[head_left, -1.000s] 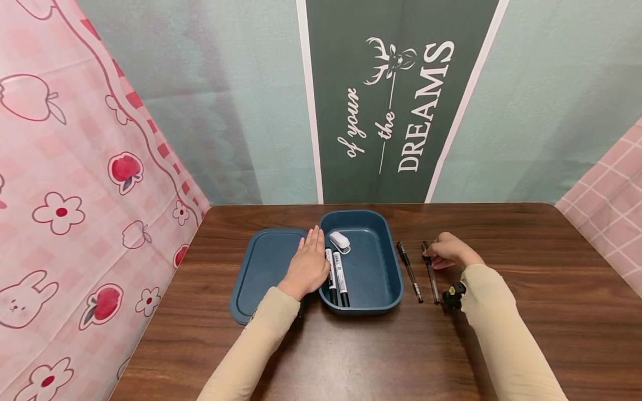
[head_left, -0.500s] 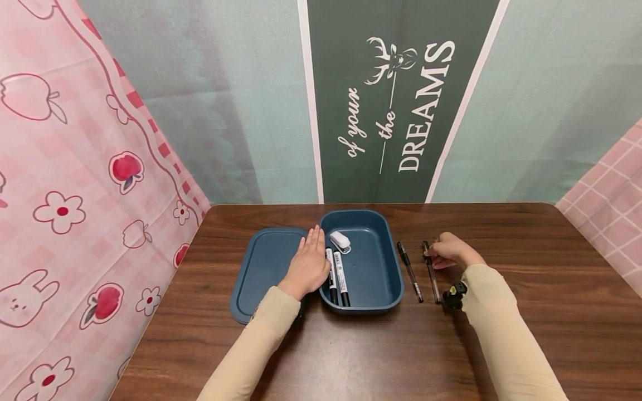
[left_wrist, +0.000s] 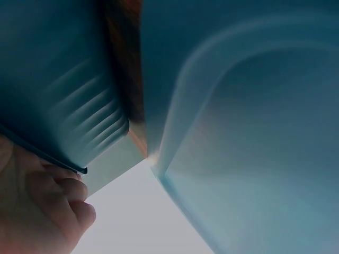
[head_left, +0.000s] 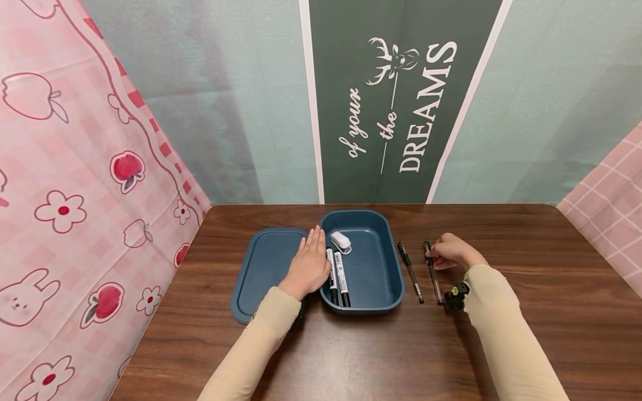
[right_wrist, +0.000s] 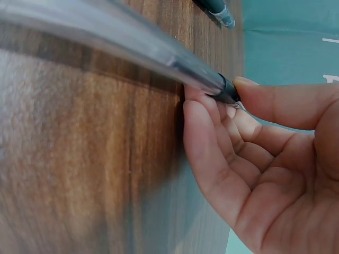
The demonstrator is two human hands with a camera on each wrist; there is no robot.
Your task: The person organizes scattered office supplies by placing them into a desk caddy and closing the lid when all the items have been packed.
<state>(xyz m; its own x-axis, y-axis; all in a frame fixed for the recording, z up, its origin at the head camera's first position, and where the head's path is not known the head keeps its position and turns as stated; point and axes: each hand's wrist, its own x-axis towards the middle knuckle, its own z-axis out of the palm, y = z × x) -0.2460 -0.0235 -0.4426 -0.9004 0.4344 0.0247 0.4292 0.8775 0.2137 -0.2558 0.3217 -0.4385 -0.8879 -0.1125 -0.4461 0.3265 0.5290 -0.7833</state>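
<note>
In the head view my left hand [head_left: 309, 266] lies with straight fingers along the left rim of a blue plastic box [head_left: 397, 278]. The left wrist view shows the fingers at the rim above the box's ribbed side [left_wrist: 90, 114]. My right hand [head_left: 450, 252] pinches a clear-barrelled gel pen [head_left: 433, 278] near its black cap, between thumb and fingertips. Seen from the right wrist, the pen [right_wrist: 159, 55] stretches low over the wood. A second gel pen [head_left: 411, 273] lies between the box and the held one. Inside the box are a white stapler [head_left: 341, 241] and two white markers [head_left: 341, 278] with black caps.
A blue lid [head_left: 263, 273] lies flat left of the box, partly covered by my left hand and forearm. Everything rests on a brown wooden table [head_left: 376, 356], with a green-grey curtain behind and a pink patterned cloth [head_left: 100, 223] at the left.
</note>
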